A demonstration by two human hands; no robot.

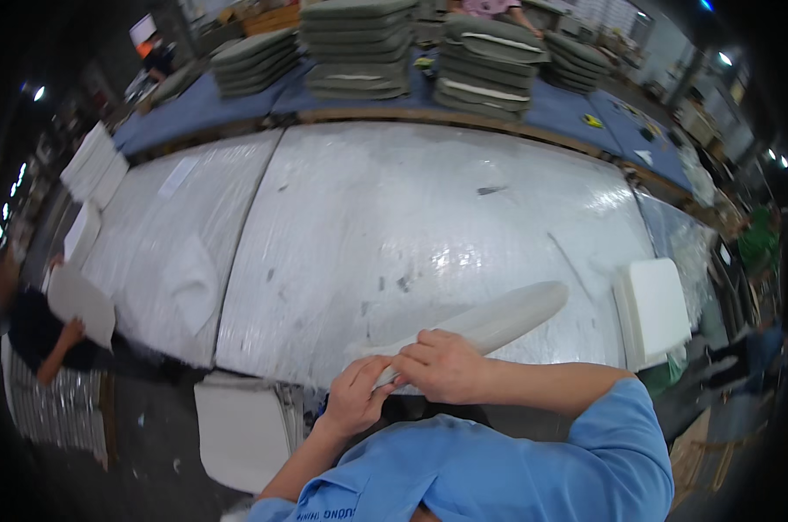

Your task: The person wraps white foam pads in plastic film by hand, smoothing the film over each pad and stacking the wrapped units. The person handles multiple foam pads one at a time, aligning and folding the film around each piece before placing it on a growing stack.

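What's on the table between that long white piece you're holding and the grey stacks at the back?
In the head view, only the shiny plastic-covered table lies between the long white piece and the grey stacks, with a few dark specks.

We see a white foam roll, glossy white table cover, grey-green cushion stacks, blue sleeves.

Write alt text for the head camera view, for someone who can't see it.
Both hands, left hand and right hand, grip the near end of a long white padded piece over a shiny white worktable. Stacks of grey-green cushions stand beyond.
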